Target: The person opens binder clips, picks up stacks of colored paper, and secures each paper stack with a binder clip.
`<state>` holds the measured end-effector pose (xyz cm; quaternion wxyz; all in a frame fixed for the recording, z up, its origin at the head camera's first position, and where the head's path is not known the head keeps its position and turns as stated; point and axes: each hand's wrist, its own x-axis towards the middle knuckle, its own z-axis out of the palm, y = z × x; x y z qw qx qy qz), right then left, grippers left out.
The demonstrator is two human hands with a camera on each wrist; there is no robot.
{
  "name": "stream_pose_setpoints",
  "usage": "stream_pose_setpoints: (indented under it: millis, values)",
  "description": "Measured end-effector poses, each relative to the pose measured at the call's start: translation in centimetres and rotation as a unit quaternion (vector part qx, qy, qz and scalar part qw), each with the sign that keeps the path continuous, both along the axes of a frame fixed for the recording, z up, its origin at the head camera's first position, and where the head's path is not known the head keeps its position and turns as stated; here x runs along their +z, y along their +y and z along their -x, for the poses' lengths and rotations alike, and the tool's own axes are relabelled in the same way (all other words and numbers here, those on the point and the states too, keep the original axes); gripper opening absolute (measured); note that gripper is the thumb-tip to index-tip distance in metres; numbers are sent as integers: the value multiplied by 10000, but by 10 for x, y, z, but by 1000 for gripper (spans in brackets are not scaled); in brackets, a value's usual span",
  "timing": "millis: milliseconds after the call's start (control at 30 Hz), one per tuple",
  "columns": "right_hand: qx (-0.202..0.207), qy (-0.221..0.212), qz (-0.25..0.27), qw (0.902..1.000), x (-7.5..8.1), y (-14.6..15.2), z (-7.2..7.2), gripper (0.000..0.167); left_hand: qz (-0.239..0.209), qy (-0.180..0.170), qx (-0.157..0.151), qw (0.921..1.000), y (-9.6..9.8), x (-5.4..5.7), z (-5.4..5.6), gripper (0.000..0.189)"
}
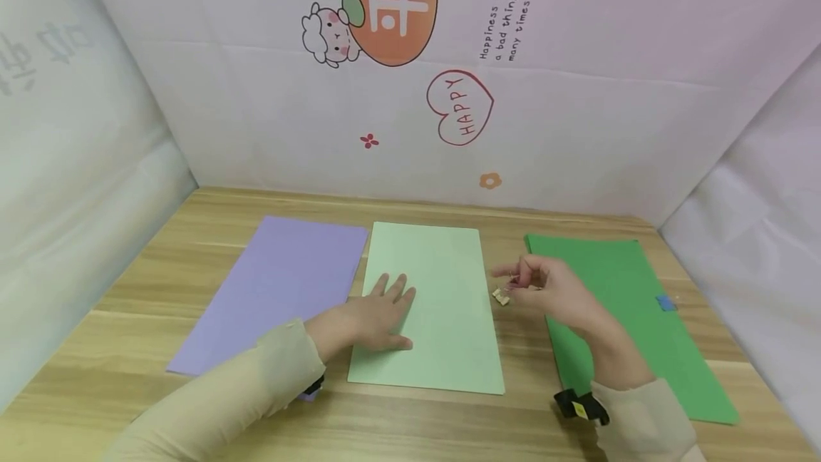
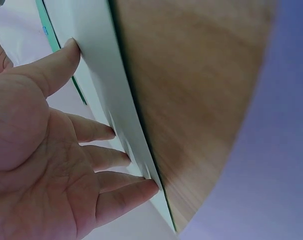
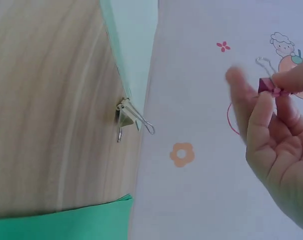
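The pale green paper (image 1: 449, 305) lay in the middle of the head frame, on the wood bench (image 1: 410, 426). Its long side ran from the bottom to the top of the frame. The left hand (image 1: 381, 316) was on it with its fingers spread wide, tips touching the paper, and it had hold of nothing. The right hand (image 1: 554, 291), right of the middle, pinched a dark pink clip (image 3: 265, 86) with its thumb and fingers. That clip's wire loop pointed to the upper left of the right wrist frame. A gold clip (image 1: 501, 297) sat just beside the pale paper's right edge, its wires pointing down in the right wrist frame.

On the left, the purple paper (image 1: 288, 284) leaned from lower left to upper right. On the right, the green paper (image 1: 616, 334) leaned from upper left to lower right, with a blue clip (image 1: 666, 303) on its right edge.

On the white cloth (image 1: 256, 127) at the top, a red heart (image 1: 460, 107) said "HAPPY", reading upward. Near the upper right, 3 cut-off lines began "Happiness itself", "a bad thing, but" and "many times more".
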<state>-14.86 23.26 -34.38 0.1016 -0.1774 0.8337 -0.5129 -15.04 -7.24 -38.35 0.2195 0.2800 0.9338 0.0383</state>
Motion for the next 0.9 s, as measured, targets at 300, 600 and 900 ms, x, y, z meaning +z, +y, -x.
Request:
stream_pose_setpoints:
  millis: [300, 600, 900]
  values:
    - [436, 134, 184, 9988, -1, 1, 1, 19, -46, -40, 6, 10000, -1, 2, -2, 88]
    - [557, 89, 419, 9975, 0, 1, -1, 21, -76, -21, 9, 10000, -1, 1, -2, 88]
    - [408, 140, 553, 9975, 1, 1, 0, 17, -84, 2, -16, 10000, -2, 0, -1, 88]
